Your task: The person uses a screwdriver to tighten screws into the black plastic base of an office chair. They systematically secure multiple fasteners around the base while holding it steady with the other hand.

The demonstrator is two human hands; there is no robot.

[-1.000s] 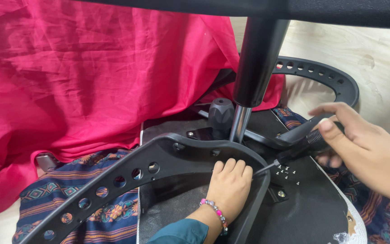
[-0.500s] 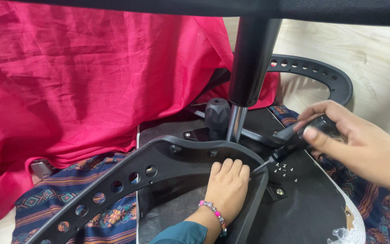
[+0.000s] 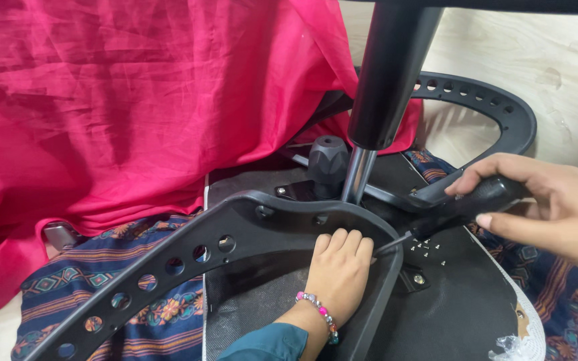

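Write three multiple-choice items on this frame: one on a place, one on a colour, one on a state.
1. Where does the left hand rest?
A. on the pink cloth
B. on the seat underside inside the armrest loop
C. on the knob

2. What colour is the big cloth?
A. pink
B. green
C. white

3. How is the screwdriver held?
A. lying loose on the seat
B. gripped in the right hand, tip at the armrest
C. gripped in the left hand

Answers: 1 B, the palm lies flat within the loop; 2 A, it is bright pink; 3 B, the fingers wrap the handle.
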